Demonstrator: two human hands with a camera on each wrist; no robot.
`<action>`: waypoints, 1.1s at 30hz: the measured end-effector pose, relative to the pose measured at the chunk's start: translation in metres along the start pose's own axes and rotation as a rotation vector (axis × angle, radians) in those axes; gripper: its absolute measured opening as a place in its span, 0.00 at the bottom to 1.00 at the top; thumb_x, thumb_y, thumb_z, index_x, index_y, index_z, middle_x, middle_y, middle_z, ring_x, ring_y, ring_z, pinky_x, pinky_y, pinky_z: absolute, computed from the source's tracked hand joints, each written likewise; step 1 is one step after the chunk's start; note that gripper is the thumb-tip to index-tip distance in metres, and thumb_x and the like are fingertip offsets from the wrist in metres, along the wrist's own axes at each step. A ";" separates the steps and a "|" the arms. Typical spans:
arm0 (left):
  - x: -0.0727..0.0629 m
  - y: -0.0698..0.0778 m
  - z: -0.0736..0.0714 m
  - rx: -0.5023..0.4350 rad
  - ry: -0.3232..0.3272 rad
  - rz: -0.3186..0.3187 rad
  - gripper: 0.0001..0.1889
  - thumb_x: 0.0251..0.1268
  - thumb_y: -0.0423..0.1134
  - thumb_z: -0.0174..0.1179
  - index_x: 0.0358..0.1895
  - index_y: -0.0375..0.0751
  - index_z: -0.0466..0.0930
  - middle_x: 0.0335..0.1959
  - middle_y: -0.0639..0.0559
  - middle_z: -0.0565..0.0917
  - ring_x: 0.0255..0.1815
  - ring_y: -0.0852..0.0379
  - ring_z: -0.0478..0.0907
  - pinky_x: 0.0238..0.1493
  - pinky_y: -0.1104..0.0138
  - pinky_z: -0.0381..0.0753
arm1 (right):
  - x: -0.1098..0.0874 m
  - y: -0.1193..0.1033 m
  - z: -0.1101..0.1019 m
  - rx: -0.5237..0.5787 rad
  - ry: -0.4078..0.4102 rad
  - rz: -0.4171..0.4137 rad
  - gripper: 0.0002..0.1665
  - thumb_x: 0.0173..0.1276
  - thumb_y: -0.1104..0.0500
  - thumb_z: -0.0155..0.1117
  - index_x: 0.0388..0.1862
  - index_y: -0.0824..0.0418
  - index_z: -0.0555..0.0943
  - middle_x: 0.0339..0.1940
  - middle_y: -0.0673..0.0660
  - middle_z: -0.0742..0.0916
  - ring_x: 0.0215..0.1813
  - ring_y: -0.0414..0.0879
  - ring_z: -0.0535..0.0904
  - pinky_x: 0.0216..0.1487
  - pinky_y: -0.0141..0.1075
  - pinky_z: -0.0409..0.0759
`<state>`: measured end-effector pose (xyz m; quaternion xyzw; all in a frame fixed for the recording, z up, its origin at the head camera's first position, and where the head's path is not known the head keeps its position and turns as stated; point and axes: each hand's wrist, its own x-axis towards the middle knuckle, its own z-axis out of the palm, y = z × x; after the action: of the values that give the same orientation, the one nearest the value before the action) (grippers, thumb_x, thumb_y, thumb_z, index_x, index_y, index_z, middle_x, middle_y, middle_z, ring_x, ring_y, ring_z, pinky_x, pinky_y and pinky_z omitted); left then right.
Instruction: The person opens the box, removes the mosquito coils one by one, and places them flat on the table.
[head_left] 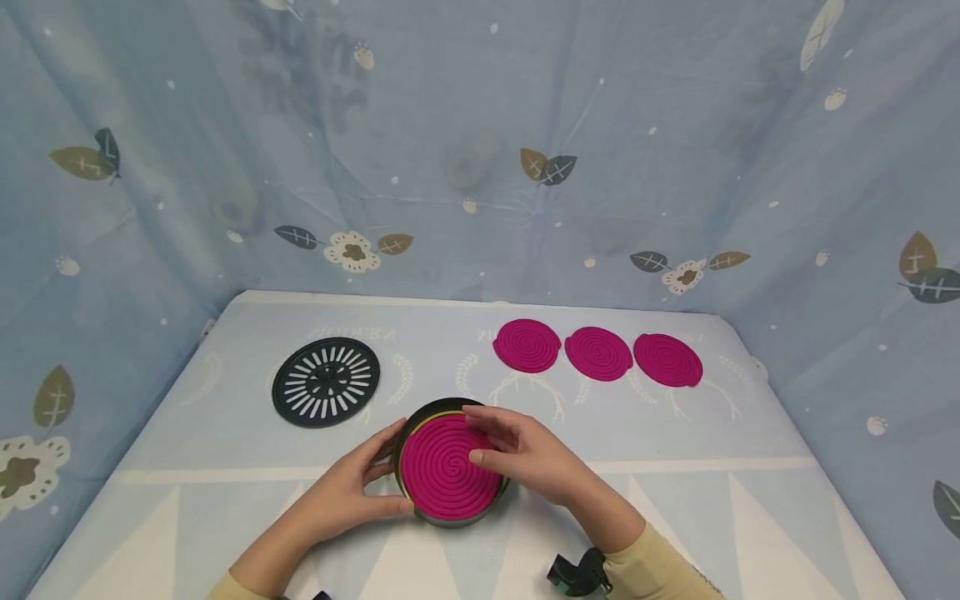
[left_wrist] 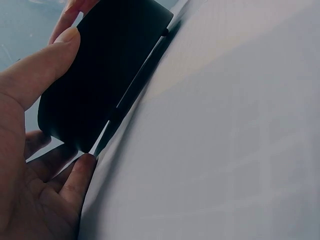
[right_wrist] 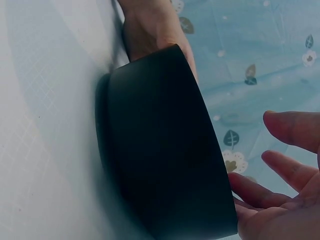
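A round black tin (left_wrist: 100, 70) stands on the table with a magenta mosquito coil (head_left: 442, 479) lying inside it, its spiral facing up. My left hand (head_left: 345, 492) holds the tin's left side, thumb at the near rim and fingers around the far side. In the left wrist view, the left thumb (left_wrist: 55, 55) presses the tin's upper edge while fingertips reach its base. My right hand (head_left: 528, 454) is over the tin's right side, its fingers at the far right rim and its thumb above the coil. Those fingers (right_wrist: 255, 192) look loosely bent beside the tin's edge in the right wrist view.
A black slotted lid (head_left: 327, 382) lies flat at the back left of the table (head_left: 247, 508). Three more magenta coils lie in a row at the back right: a left one (head_left: 527, 346), a middle one (head_left: 598, 353) and a right one (head_left: 667, 360). Blue patterned cloth (head_left: 465, 125) hangs around the table.
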<state>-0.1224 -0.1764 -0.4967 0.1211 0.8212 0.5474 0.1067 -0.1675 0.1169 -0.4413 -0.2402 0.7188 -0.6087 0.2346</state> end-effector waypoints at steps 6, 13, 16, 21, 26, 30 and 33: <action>0.000 -0.001 0.000 0.000 -0.004 0.003 0.58 0.40 0.54 0.81 0.78 0.55 0.55 0.72 0.53 0.66 0.71 0.55 0.65 0.66 0.72 0.73 | 0.000 -0.001 0.000 -0.007 0.000 0.010 0.35 0.68 0.60 0.68 0.72 0.64 0.69 0.70 0.57 0.75 0.72 0.48 0.67 0.75 0.40 0.65; 0.001 0.000 -0.001 0.005 -0.002 0.012 0.59 0.39 0.54 0.81 0.78 0.54 0.55 0.72 0.53 0.66 0.71 0.55 0.65 0.66 0.71 0.73 | 0.000 0.000 0.000 -0.021 0.002 0.006 0.36 0.68 0.60 0.68 0.73 0.62 0.68 0.70 0.57 0.74 0.72 0.49 0.67 0.74 0.40 0.66; 0.001 0.000 -0.002 -0.005 -0.002 0.021 0.59 0.39 0.53 0.81 0.78 0.52 0.55 0.72 0.53 0.66 0.71 0.56 0.65 0.66 0.70 0.73 | -0.001 -0.001 0.000 -0.031 0.001 0.008 0.36 0.68 0.59 0.68 0.73 0.61 0.69 0.71 0.57 0.74 0.72 0.49 0.67 0.74 0.41 0.67; 0.001 0.002 -0.001 -0.005 -0.001 0.009 0.59 0.38 0.53 0.81 0.78 0.53 0.56 0.72 0.53 0.66 0.71 0.55 0.65 0.66 0.71 0.73 | -0.002 -0.002 -0.001 -0.046 0.009 0.002 0.35 0.68 0.58 0.68 0.72 0.58 0.69 0.70 0.57 0.75 0.70 0.49 0.69 0.74 0.43 0.68; 0.001 0.002 0.000 0.001 0.005 -0.002 0.59 0.38 0.54 0.81 0.78 0.54 0.56 0.72 0.53 0.66 0.71 0.55 0.65 0.66 0.72 0.73 | -0.001 -0.002 -0.002 -0.022 0.017 -0.021 0.34 0.69 0.59 0.68 0.72 0.61 0.69 0.69 0.58 0.76 0.70 0.50 0.70 0.73 0.44 0.69; 0.001 0.001 0.000 -0.004 0.001 0.006 0.59 0.38 0.54 0.81 0.78 0.54 0.56 0.72 0.53 0.67 0.71 0.56 0.65 0.66 0.71 0.73 | -0.002 -0.002 -0.002 0.002 0.020 -0.022 0.34 0.69 0.59 0.67 0.72 0.61 0.69 0.69 0.58 0.76 0.70 0.51 0.70 0.71 0.41 0.72; 0.001 0.000 0.000 -0.006 -0.001 0.010 0.59 0.39 0.54 0.81 0.78 0.54 0.56 0.72 0.53 0.67 0.71 0.56 0.65 0.66 0.71 0.73 | -0.002 -0.002 -0.003 0.007 0.021 -0.015 0.35 0.69 0.59 0.67 0.74 0.59 0.68 0.69 0.57 0.76 0.70 0.51 0.70 0.68 0.38 0.75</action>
<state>-0.1232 -0.1765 -0.4970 0.1254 0.8188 0.5503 0.1047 -0.1674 0.1199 -0.4387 -0.2383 0.7173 -0.6155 0.2232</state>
